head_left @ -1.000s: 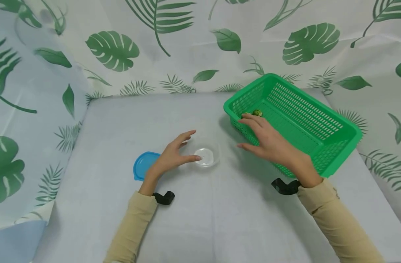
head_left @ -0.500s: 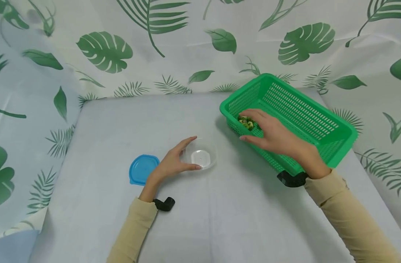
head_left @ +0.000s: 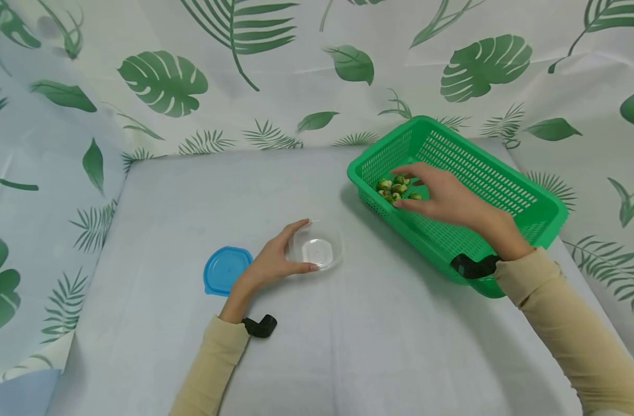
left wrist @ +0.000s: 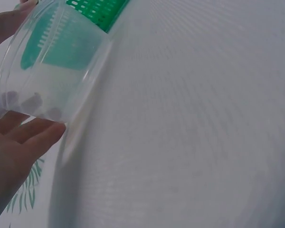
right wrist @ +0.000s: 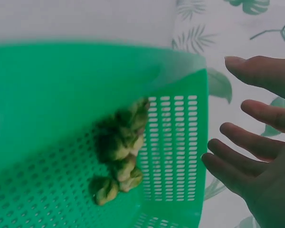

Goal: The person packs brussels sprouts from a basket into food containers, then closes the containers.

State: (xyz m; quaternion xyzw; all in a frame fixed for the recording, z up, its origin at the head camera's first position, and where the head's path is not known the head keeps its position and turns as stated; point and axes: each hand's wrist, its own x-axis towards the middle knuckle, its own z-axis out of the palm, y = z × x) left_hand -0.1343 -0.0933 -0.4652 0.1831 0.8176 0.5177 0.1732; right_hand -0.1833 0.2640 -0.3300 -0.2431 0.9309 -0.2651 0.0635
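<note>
Evidently, the left hand (head_left: 271, 257) held the clear bowl (head_left: 318, 252) between curved fingers and thumb, the bowl standing upright on the counter (head_left: 285, 352). A blue lid (head_left: 226, 271) lay flat to its left. The right hand (head_left: 445, 194), fingers and thumb apart, hovered over green sprouts (head_left: 399, 188) clustered at the left end inside the green basket (head_left: 478, 166).

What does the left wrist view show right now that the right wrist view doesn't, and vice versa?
Only the left wrist view: the clear container, held by the left hand. Only the right wrist view: the small green vegetables, and the right hand with fingers apart, holding nothing. Both: part of the green basket, the leaf-print backdrop and the pale tabletop.
</note>
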